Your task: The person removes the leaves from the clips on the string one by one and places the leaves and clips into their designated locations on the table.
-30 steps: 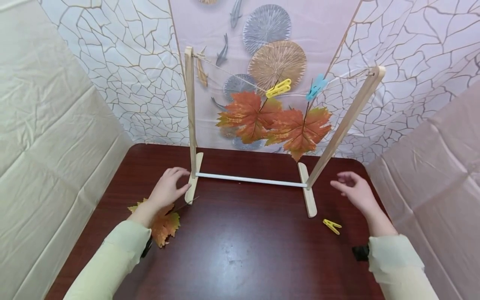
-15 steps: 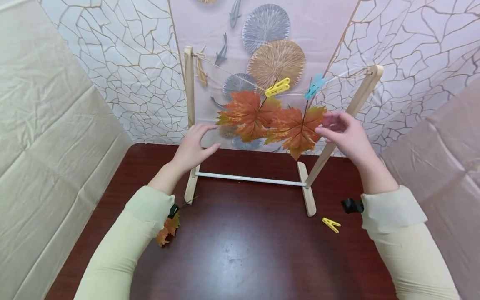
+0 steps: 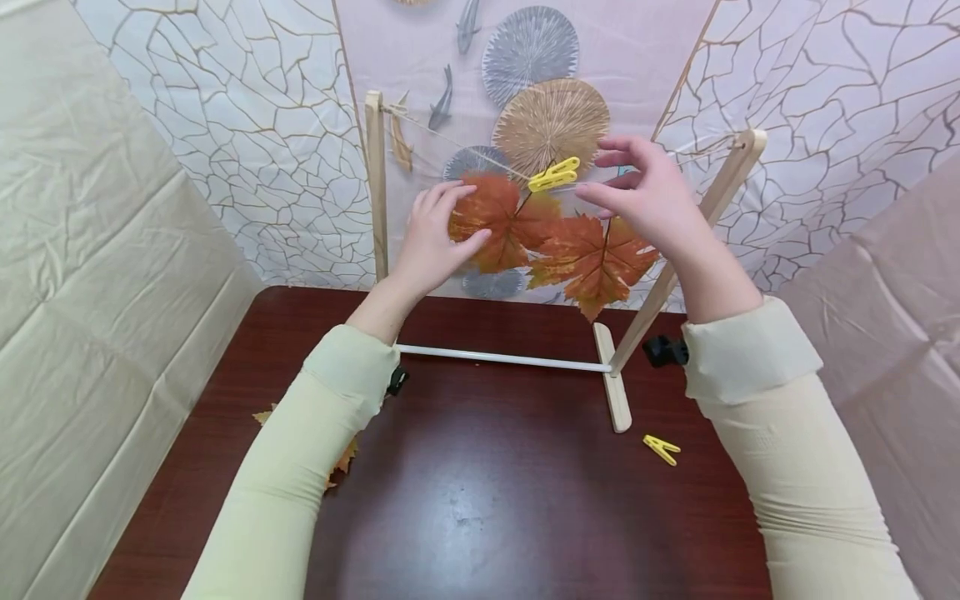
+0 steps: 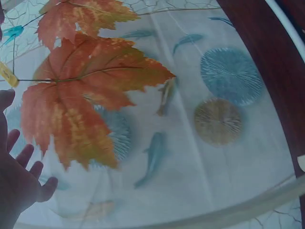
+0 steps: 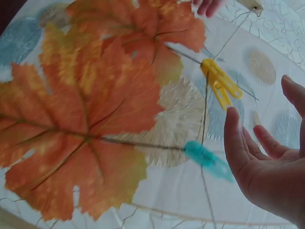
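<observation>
Orange maple-shaped fabric leaf hangs from a thin string by a yellow plastic clothespin; the left hand lays straight, slightly spread fingers on it, while the right hand hovers just beside the pin, fingers apart.

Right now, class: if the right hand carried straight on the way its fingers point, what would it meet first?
Probably the yellow clothespin on the string: the right hand is open, fingers aimed leftward at it. Depth is unclear, so it might pass in front.
</observation>
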Motion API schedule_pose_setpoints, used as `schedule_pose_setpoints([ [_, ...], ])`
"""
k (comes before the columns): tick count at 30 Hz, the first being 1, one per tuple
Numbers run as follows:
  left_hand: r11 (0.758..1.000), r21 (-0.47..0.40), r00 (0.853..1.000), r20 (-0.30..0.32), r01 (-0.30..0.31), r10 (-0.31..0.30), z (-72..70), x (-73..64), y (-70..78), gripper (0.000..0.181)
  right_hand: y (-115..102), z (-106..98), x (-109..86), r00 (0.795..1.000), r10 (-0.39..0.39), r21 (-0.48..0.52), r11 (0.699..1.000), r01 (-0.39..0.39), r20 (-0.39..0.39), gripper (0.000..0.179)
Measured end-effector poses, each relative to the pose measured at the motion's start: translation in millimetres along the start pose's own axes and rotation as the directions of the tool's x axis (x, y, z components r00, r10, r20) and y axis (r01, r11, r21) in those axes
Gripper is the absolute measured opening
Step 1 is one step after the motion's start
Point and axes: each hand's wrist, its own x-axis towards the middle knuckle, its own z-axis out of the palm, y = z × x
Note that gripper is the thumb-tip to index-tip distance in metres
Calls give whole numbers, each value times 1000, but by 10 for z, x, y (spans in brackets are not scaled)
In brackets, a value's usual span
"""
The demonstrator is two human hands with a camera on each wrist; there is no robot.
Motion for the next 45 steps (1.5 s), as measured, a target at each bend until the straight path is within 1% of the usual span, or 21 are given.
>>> schedule_pose_setpoints([
  [2, 1000, 14, 1000, 5, 13, -13, 27, 59, 45, 54, -58, 50, 53, 999, 17, -22, 1000, -16, 27, 68],
  [6, 998, 55, 998, 51, 30, -33, 79, 168, 151, 54, -115, 144, 147, 996, 60, -79, 995, -55, 60, 72],
  [9, 995, 92, 995, 88, 31, -39, 125, 235, 226, 54, -123, 196, 212, 994, 80, -79, 994, -74, 68, 71],
  [13, 993, 110, 994, 103, 35, -46, 199, 300, 301, 49, -131, 242, 279, 993, 99, -55, 994, -96, 60, 61],
  [18, 992, 97, 992, 90, 84, -92, 303, 347, 380, 37, -139, 263, 312, 993, 114, -19, 993, -113, 33, 47],
  [23, 992, 53, 992, 41, 117, -119, 394, 373, 424, 25, -162, 253, 314, 993, 121, -6, 993, -121, 15, 46],
  [27, 990, 26, 990, 27, 136, -137, 424, 385, 435, 19, -186, 237, 313, 991, 131, -6, 991, -131, 5, 45],
  [31, 990, -14, 990, 30, 138, -138, 415, 389, 428, 17, -189, 225, 309, 994, 108, -31, 994, -108, -13, 41],
  [36, 983, -114, 988, 69, 143, -136, 379, 381, 403, 15, -181, 216, 295, 997, 38, -53, 998, -42, -63, 35],
  [38, 979, -137, 987, 83, 149, -139, 368, 370, 386, 15, -181, 209, 288, 996, 15, -55, 998, -19, -90, 33],
  [40, 978, -142, 986, 86, 153, -141, 361, 360, 364, 16, -183, 199, 282, 993, -4, -55, 998, -2, -114, 31],
  [45, 985, -105, 988, 76, 140, -132, 337, 335, 313, 15, -178, 155, 273, 990, -22, -29, 999, 18, -141, 30],
])
